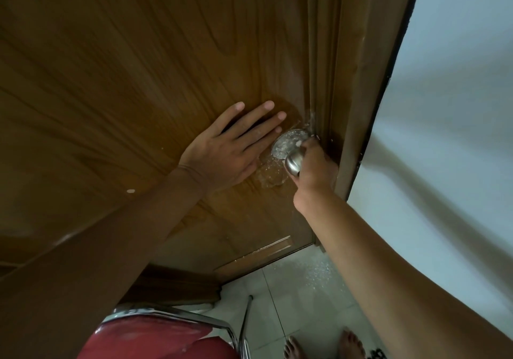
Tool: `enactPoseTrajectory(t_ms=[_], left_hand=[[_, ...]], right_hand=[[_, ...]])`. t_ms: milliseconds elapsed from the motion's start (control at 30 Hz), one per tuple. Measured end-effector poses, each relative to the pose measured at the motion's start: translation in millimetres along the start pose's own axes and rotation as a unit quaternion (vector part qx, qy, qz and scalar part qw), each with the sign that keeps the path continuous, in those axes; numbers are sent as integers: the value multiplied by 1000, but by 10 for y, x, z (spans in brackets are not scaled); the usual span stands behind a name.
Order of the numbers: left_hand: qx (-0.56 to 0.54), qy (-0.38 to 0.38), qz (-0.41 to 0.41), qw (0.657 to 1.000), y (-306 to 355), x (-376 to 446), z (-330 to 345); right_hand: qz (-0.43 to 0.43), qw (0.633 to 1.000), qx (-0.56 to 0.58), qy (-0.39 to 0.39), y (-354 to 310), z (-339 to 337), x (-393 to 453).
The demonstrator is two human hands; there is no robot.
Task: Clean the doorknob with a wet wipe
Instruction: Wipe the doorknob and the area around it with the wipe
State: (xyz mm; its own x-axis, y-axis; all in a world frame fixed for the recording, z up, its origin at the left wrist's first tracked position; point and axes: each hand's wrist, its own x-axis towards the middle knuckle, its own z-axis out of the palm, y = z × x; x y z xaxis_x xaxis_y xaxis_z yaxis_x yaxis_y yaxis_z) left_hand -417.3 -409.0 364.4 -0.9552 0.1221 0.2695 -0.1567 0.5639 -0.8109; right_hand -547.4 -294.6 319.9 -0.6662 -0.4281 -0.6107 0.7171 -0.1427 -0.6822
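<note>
chair: red padded seat with chrome tube frame (166,336), frame's 7 o'clock corner, under the left forearm.
door: brown wood-grain panel (125,67), fills the left and centre. White speck on it at about 8 o'clock from the left hand.
left hand (227,147): flat on the door, palm down, fingers (249,120) straight and slightly spread, holding nothing. Fingertips aim toward 1 o'clock. Little finger ends just beside the round plate.
smear: glossy wet-looking patch on the wood (270,174), at 6 o'clock from the plate, between the two hands.
plate: round silver metal rose, blotchy white residue (288,143), against the door at the knob's 11 o'clock.
doorknob: rounded brushed-silver metal knob (294,164), near the door's latch edge, roughly frame centre-right, sticking out toward the camera.
right hand (313,170): wrapped around the knob from its 3 o'clock side, fingers curled closed on it. Fingertips mostly hidden behind the knob.
wipe: cannot tell; no cloth clearly visible in the right hand.
frame: brown door jamb (358,109), 3 o'clock of the right hand, touching range.
wall: plain white (444,109), far right.
floor: pale tiles (291,289), 6 o'clock; two bare feet (352,344) at the bottom edge.
</note>
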Motion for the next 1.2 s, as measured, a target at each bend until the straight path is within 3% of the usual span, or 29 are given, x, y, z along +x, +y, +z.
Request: enactPoseTrajectory(t_ms=[67, 133, 200, 267, 367, 400, 467, 533, 600, 733, 767, 900, 967, 1000, 1033, 1133, 1167, 1200], left_hand=[[1, 3, -3, 1000, 1, 1, 0], [-3, 3, -3, 1000, 0, 5, -12], [-3, 0, -4, 1000, -4, 3, -18], [-3, -1, -3, 1000, -5, 3, -24], [-1, -4, -1, 1000, -9, 11, -30], [-1, -5, 0, 1000, -10, 12, -29], [1, -6, 1, 1000, -10, 7, -30], [2, -7, -1, 1000, -11, 2, -27], [-1, -8, -2, 1000, -11, 1, -28], [-3, -7, 1, 1000, -15, 12, -38], [-4, -6, 1, 1000, -16, 13, -36], [3, -11, 5, 1000, -17, 2, -24], [-2, -7, 3, 1000, -14, 2, -17], [-7, -2, 1, 1000, -13, 7, -18], [-13, 2, -1, 1000, -11, 11, -21], [-18, 5, -2, 1000, -12, 5, -13], [-20, 6, -1, 1000, -11, 8, -13], [-23, 8, -2, 1000, -14, 8, -12]], right_hand=[[-193, 968, -164, -8, 36, -26, -52], [-382, 875, -295, -42, 120, -92, -49], [-496, 783, -369, -70, 204, -152, -8], [-518, 764, -380, -62, 230, -171, 32], [-443, 854, -272, -26, 168, -126, 48], [-443, 860, -253, -20, 156, -118, 54], [-495, 819, -288, -35, 168, -134, 40], [-548, 753, -360, -57, 195, -181, 27], [-573, 720, -387, -62, 195, -219, 48], [-548, 764, -341, -30, 171, -197, 79], [-548, 760, -349, -25, 185, -185, 77], [-620, 630, -463, -57, 252, -189, 95], [-630, 605, -485, -58, 236, -186, 127], [-624, 615, -479, -55, 227, -171, 137], [-603, 652, -457, -48, 224, -150, 134], [-455, 835, -309, 3, 207, -37, 54], [-421, 864, -274, 14, 216, -22, 34], [-415, 870, -267, 19, 228, -18, 13]])
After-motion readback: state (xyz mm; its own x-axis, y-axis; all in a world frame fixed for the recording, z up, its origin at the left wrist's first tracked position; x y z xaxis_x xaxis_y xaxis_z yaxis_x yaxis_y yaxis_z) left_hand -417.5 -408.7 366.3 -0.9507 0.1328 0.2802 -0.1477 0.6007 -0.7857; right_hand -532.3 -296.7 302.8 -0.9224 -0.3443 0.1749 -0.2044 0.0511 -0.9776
